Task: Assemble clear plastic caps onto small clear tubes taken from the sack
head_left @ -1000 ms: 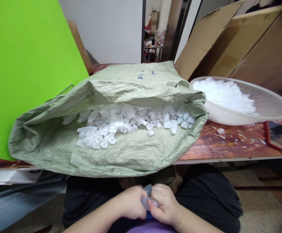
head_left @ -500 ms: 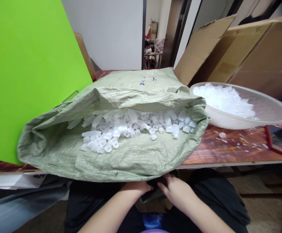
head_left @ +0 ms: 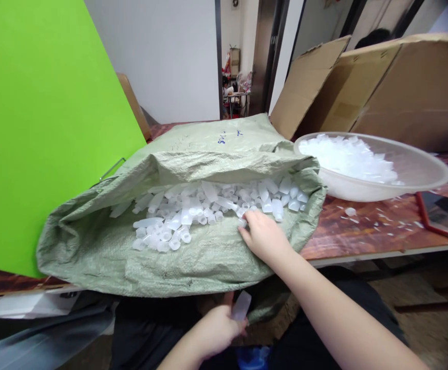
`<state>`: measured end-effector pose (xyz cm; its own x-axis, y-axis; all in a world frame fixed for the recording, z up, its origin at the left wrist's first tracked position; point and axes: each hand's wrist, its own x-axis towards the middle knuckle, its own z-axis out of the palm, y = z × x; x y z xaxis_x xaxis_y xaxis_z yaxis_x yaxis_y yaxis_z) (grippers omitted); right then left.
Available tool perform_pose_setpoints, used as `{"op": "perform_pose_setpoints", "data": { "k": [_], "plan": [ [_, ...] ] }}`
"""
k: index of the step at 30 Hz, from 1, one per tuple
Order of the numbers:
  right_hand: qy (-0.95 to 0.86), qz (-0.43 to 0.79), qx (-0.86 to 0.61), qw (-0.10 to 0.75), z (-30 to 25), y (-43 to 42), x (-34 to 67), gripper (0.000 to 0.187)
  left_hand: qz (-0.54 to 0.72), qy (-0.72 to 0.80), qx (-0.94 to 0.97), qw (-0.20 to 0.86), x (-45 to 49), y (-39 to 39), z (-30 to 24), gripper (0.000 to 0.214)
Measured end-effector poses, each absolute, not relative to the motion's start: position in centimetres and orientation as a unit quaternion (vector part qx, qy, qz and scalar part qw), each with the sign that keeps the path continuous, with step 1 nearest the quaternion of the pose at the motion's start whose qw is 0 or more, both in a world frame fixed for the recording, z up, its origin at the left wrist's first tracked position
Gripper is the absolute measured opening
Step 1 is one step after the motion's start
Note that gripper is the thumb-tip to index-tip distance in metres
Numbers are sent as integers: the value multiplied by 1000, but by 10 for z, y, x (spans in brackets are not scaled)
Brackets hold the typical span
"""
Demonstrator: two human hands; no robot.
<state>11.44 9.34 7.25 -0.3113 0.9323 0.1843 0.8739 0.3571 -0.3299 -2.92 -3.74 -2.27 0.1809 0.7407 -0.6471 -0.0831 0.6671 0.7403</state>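
A pale green woven sack lies with its mouth open toward me, and a heap of translucent white plastic tube pieces spreads inside. My right hand reaches over the sack's lower lip, thumb and fingers closed around a small tube piece at the heap's front edge. Below the sack's edge, my left hand grips one translucent plastic tube piece, which sticks up past the fingers.
A frosted plastic bowl full of white pieces stands right of the sack. White scraps and a red-edged dark device lie on the wooden table. Open cardboard boxes stand behind; a bright green panel rises at left.
My right hand has moved up from under the sack's edge to the heap. My left hand has come out into view with a tube piece in it. The view has shifted slightly.
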Motion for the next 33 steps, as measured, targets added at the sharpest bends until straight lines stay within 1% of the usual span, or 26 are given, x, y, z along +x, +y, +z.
{"op": "perform_pose_setpoints", "data": {
  "k": [2, 4, 5, 6, 7, 8, 9, 10, 12, 14, 15, 18, 20, 21, 22, 24, 26, 27, 28, 30, 33],
  "plan": [
    [-817, 147, -516, 210, 73, 71, 130, 19, 289, 567, 251, 729, -34, -39, -23, 41],
    [-826, 267, -442, 226, 72, 44, 149, 17, 334, 542, 178, 750, -34, -37, -23, 33],
    [-826, 330, -407, 211, 69, 30, 157, 15, 356, 526, 140, 760, -33, -35, -23, 27],
    [-824, 372, -389, 176, 64, 17, 164, 11, 370, 512, 110, 768, -31, -33, -22, 23],
    [-823, 388, -392, 136, 57, 5, 169, 7, 378, 501, 88, 773, -28, -32, -22, 19],
    [-821, 383, -411, 102, 48, -5, 171, 4, 379, 495, 70, 778, -24, -31, -21, 15],
    [-817, 365, -437, 86, 37, -14, 172, 2, 378, 491, 55, 783, -19, -30, -20, 12],
    [-813, 346, -461, 88, 26, -20, 172, 3, 376, 488, 41, 786, -15, -30, -18, 11],
    [-808, 326, -475, 123, 4, -28, 169, 5, 381, 486, 21, 787, -6, -30, -16, 12],
    [-821, 302, -454, 170, -14, -32, 168, 7, 398, 486, 7, 778, 2, -31, -14, 12],
    [-837, 268, -436, 194, -22, -33, 168, 9, 407, 489, 0, 772, 5, -31, -14, 10],
    [-887, 107, -359, 268, -39, -34, 171, 19, 421, 498, -30, 758, 11, -33, -17, 11],
    [-892, 51, -331, 304, -46, -31, 172, 24, 422, 491, -49, 761, 14, -34, -21, 16],
    [-885, 67, -340, 312, -48, -30, 171, 22, 423, 485, -55, 763, 14, -34, -23, 18],
    [-869, 113, -366, 313, -49, -27, 169, 19, 427, 478, -56, 766, 15, -33, -24, 19],
    [-808, 255, -442, 296, -47, -23, 163, 11, 445, 471, -45, 760, 15, -32, -26, 16],
    [-731, 383, -499, 263, -44, -20, 157, 11, 474, 479, -28, 738, 15, -31, -27, 9],
    [-713, 412, -510, 250, -43, -19, 155, 11, 485, 484, -22, 729, 15, -31, -28, 6],
    [-716, 411, -508, 244, -43, -19, 155, 11, 490, 486, -18, 724, 15, -30, -28, 7],
    [-778, 333, -473, 243, -44, -20, 158, 14, 486, 489, -20, 724, 14, -30, -29, 12],
    [-879, 136, -384, 247, -47, -23, 170, 27, 456, 504, -23, 733, 16, -31, -31, 14]
  ]
}}
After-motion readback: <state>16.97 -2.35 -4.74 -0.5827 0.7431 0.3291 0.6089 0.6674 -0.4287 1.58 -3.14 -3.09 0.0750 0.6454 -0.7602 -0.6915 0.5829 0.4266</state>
